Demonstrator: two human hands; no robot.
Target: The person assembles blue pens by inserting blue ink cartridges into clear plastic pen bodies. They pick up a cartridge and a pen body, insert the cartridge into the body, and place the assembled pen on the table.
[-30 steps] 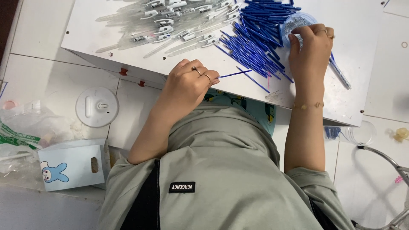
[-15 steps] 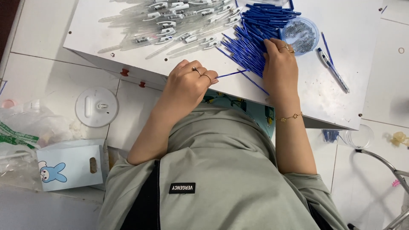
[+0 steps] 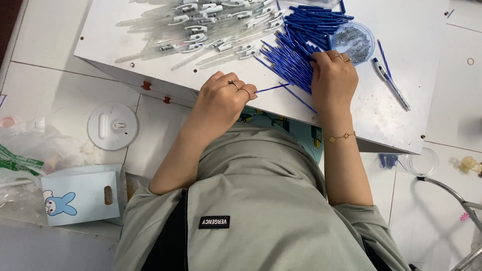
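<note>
Left hand (image 3: pixel 223 98) is curling its fingers, pinching a blue pen refill (image 3: pixel 273 88) above the white table (image 3: pixel 396 125). Right hand (image 3: pixel 332 80) is covering the refill pile (image 3: pixel 296 50), its fingertips hidden, grip unclear.

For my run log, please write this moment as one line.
left hand: pinches one blue refill | right hand: on blue refill pile | beside: round dish

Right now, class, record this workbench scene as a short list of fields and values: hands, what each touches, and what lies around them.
left hand: pinches one blue refill at its end
right hand: rests fingers-down on the pile of blue refills
round dish: beside the right hand, holds small grey parts
clear pen barrels: heaped left of the refills
assembled pen: lies alone, right of the dish
white board: carries all of these
</note>
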